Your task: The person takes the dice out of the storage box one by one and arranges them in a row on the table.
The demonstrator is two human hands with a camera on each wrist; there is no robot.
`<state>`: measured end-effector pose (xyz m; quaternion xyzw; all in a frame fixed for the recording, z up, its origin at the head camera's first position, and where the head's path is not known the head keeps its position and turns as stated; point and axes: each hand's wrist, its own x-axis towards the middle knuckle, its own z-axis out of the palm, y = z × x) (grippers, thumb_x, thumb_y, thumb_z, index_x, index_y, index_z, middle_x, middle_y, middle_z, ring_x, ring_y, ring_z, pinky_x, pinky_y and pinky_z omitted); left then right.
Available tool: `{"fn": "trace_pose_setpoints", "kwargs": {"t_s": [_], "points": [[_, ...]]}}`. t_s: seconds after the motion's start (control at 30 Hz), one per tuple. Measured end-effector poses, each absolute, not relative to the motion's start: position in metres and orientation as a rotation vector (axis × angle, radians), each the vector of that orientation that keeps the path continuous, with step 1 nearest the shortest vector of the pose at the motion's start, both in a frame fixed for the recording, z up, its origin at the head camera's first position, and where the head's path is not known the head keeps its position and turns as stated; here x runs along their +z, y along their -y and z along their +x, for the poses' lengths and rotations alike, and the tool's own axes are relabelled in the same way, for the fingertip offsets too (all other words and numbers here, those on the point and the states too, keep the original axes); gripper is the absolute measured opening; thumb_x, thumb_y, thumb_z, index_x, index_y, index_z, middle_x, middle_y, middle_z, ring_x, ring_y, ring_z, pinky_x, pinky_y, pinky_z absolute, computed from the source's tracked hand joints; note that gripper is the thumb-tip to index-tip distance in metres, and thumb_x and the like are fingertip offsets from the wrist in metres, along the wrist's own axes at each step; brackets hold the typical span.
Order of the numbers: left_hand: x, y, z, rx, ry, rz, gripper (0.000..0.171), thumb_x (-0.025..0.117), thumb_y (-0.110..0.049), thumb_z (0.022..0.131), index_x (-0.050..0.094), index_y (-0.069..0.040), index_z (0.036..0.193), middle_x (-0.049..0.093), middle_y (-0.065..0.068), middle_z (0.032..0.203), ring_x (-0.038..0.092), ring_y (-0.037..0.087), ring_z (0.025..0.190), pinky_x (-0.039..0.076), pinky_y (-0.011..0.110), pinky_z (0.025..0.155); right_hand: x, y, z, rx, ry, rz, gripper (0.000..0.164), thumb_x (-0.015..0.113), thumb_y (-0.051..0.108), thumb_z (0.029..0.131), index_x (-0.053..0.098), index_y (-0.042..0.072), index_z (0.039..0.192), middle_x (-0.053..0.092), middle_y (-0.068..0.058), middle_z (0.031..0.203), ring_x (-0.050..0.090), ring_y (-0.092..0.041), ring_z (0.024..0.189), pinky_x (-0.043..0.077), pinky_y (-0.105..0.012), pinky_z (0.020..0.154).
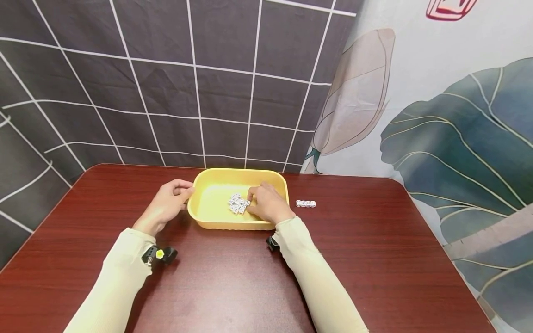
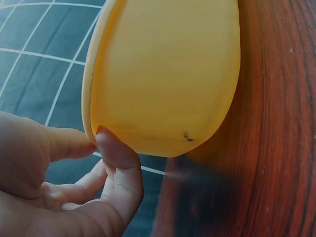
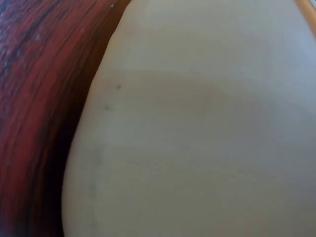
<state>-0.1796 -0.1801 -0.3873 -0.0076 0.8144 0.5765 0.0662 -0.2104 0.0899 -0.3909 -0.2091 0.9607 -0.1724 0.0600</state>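
The left hand (image 1: 165, 205) pinches the rim at the left end of a yellow tray (image 1: 210, 196). The right hand (image 1: 268, 203) is inside it, fingers bent at the dice pile (image 1: 238, 204) just left of them; whether they grip a die cannot be told. Right of that hand, a dice row (image 1: 306, 203) lies on the red-brown, wood-grained table (image 1: 225, 282). Beyond both hands: dark gridded cloth (image 1: 225, 99), leaf-printed cloth (image 1: 462, 152) rightward.

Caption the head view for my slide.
Left hand holds yellow rectangular plastic tray; right hand inside, beside white cubic dice.
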Motion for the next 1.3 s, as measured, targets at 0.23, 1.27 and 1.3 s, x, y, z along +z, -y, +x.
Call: {"fn": "trace_pose_setpoints", "kwargs": {"t_s": [0.23, 1.27, 1.3], "points": [[-0.388, 0.181, -0.180, 1.737, -2.455, -0.026, 0.041, 0.050, -0.015, 0.107, 0.047, 0.013, 0.136, 0.064, 0.017, 0.108, 0.062, 0.003, 0.079, 0.058, 0.019, 0.072, -0.392, -0.087, -0.211, -0.456, -2.955, -0.666, 0.009, 0.077, 0.019, 0.088, 0.072, 0.014, 0.095, 0.065, -0.006, 0.092, 0.056, -0.026, 0.097, 0.049, -0.037, 0.090], [-0.390, 0.181, -0.181, 1.768, -2.441, -0.010, 0.041, 0.050, -0.013, 0.106, 0.046, 0.015, 0.136, 0.066, 0.011, 0.102, 0.060, 0.002, 0.076, 0.057, 0.019, 0.068, -0.377, -0.098, -0.210, -0.723, -2.896, -0.676, 0.011, 0.081, 0.020, 0.086, 0.075, 0.012, 0.089, 0.062, -0.008, 0.100, 0.058, -0.021, 0.094, 0.051, -0.034, 0.087], [-0.390, 0.181, -0.181, 1.769, -2.440, -0.011, 0.041, 0.050, -0.013, 0.106, 0.046, 0.015, 0.136, 0.066, 0.010, 0.102, 0.060, 0.002, 0.076, 0.057, 0.019, 0.067, -0.376, -0.099, -0.210, -0.728, -2.893, -0.687, 0.011, 0.081, 0.020, 0.086, 0.075, 0.012, 0.088, 0.063, -0.008, 0.100, 0.058, -0.022, 0.094, 0.051, -0.035, 0.088]]}}
